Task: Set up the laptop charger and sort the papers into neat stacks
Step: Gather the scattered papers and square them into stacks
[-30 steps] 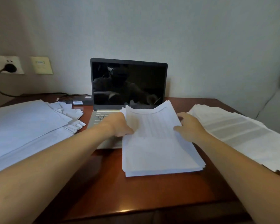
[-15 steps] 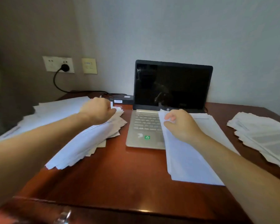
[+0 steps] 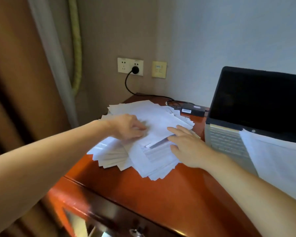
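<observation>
A loose, fanned pile of white papers [image 3: 154, 117] lies on the left part of the wooden desk [image 3: 169, 190]. My left hand [image 3: 128, 127] rests on the pile with its fingers bent onto the sheets. My right hand [image 3: 186, 146] lies flat on the pile's right side, fingers straight. The open laptop [image 3: 256, 103] stands at the right with a dark screen. A second stack of papers [image 3: 277, 161] covers part of its keyboard. The black charger brick [image 3: 191, 110] lies behind the pile, and its plug [image 3: 135, 70] sits in the wall socket.
A black cable [image 3: 143, 94] runs from the socket down to the desk's back edge. A yellow wall plate [image 3: 159, 69] is beside the socket. Brown curtains [image 3: 24, 82] hang at the left. A drawer front [image 3: 109, 223] shows below the desk's near edge.
The view has swung left. My right hand left the stack by the laptop and now lies on the left pile. My left hand has stayed on that pile.
</observation>
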Demonstrator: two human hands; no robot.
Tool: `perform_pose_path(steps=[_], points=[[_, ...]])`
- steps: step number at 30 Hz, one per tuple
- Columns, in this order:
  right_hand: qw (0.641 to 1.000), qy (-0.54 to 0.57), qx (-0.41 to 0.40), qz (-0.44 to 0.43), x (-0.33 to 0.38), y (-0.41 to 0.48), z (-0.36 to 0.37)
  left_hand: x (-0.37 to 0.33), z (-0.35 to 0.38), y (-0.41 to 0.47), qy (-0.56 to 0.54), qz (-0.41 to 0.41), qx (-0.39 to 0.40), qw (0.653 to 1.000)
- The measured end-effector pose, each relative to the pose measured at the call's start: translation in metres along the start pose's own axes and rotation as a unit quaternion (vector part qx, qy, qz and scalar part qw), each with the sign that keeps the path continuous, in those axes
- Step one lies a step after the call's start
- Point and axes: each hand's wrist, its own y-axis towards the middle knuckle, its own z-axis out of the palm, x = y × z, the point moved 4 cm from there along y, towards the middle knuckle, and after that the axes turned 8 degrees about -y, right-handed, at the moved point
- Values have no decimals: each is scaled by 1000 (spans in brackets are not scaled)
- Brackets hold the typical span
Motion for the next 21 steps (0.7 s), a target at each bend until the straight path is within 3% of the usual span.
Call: perform_pose_path(steps=[2, 5, 8, 10, 13, 17, 19, 21], points=[[999, 2, -1, 37, -12, 2, 2, -5, 10, 6, -12, 32, -35, 999], [991, 35, -71, 105, -33, -1, -3, -20, 23, 10, -65, 103, -85, 989], [973, 112, -120, 163, -48, -7, -11, -40, 22, 5, -117, 236, -205, 942], [967, 127, -131, 175, -58, -7, -15, -50, 17, 5, -96, 278, -269, 917], [960, 127, -183, 170, -68, -6, -20, -62, 13, 14, -76, 282, -286, 913], [927, 197, -225, 227, -64, -13, -24, -67, 4, 33, -238, 209, -222, 922], [876, 346, -201, 268, -58, -15, -17, -65, 8, 40, -365, 158, -188, 898], [761, 549, -154, 311, -50, -19, -10, -64, 14, 42, -406, 132, -183, 886]])
